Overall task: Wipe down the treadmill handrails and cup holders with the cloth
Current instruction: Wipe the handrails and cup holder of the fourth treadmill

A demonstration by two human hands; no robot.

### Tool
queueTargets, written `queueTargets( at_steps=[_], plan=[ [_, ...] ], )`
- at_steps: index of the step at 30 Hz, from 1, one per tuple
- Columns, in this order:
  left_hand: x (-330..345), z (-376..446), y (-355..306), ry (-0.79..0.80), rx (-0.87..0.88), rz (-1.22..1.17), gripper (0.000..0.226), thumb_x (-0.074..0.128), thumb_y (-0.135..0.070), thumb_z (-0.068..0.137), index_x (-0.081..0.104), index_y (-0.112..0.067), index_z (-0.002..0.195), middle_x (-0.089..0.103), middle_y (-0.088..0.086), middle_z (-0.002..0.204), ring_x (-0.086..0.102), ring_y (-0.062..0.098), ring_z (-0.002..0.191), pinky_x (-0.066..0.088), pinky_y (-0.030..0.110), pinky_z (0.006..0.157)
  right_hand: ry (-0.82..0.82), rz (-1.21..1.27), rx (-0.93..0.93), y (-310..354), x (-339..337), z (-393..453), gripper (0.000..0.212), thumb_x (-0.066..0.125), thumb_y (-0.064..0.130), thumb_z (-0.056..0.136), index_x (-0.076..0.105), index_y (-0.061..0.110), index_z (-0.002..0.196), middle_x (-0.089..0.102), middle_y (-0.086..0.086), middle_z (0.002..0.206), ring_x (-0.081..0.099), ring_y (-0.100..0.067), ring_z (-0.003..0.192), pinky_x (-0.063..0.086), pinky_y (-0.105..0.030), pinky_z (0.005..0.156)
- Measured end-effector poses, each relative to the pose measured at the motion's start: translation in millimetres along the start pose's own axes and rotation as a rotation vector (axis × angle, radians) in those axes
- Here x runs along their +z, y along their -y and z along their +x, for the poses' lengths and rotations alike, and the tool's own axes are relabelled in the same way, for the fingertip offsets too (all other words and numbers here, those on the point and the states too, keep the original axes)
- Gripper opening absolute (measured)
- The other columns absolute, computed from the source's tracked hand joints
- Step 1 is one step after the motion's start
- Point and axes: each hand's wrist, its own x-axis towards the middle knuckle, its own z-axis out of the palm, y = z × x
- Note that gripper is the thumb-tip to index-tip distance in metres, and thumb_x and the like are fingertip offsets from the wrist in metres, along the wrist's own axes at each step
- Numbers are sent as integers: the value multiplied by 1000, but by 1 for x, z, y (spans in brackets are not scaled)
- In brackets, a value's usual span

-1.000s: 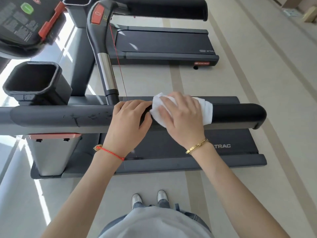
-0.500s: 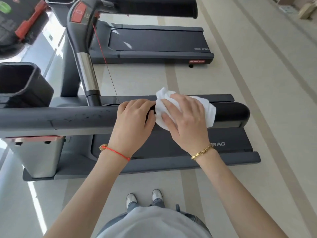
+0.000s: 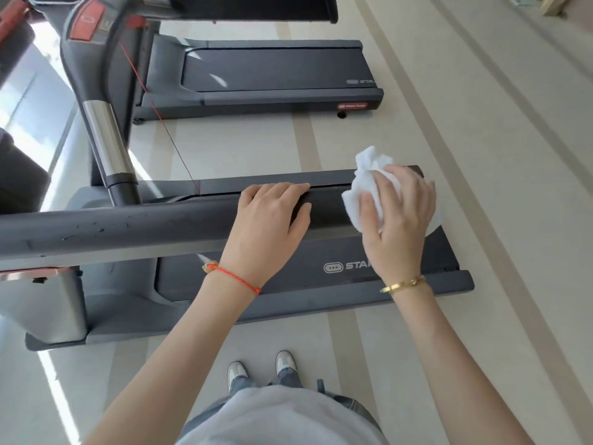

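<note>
A person stands beside a grey treadmill, wiping its near handrail with a bunched white cloth. The right hand has its fingers curled over the cloth, pressing it against the far end of the rail's dark padded section, where the cloth wraps the tip. The left hand rests just beside it on the rail, fingers hooked over the top and holding nothing else, apparently bracing. The cloth's upper corner sticks up loose above the rail. Scuffs and pale flecks show on the rail's long grey stretch toward the console, to the left. To finish this step well, it seems wise to keep the cloth wrapped around the rail, not only laid on top, so that the underside and the end cap are cleaned, and to work with steady pressure. The flecked section on the left likely needs firmer passes. No cup holder can be made out clearly here. A second treadmill stands beyond on the pale floor.
</note>
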Motion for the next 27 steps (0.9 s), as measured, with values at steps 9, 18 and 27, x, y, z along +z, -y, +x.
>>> queueTargets(
  at_steps=[9,18,27],
  plan=[
    [7,4,-14,-18,-12,1,34,46,-26,100,59,-17,130,66,-4,121,58,19,114,32,35,108,423,532,641,-70,-19,50,34,48,49,90,67,22,96,53,20,68,44,1,59,33,-25,60],
    [11,3,-15,-58,-26,-34,31,52,-25,99,63,-15,126,68,-2,119,59,20,114,33,36,108,293,150,18,-33,-25,23,35,43,40,97,60,18,120,51,-1,127,49,-26,110,39,-39,94],
    [-4,-16,11,-183,-78,-3,24,49,-16,99,67,-10,114,69,1,109,60,24,109,39,38,103,470,-109,-337,54,5,39,47,24,47,102,60,23,119,59,-3,113,54,-27,87,41,-40,76]
  ],
)
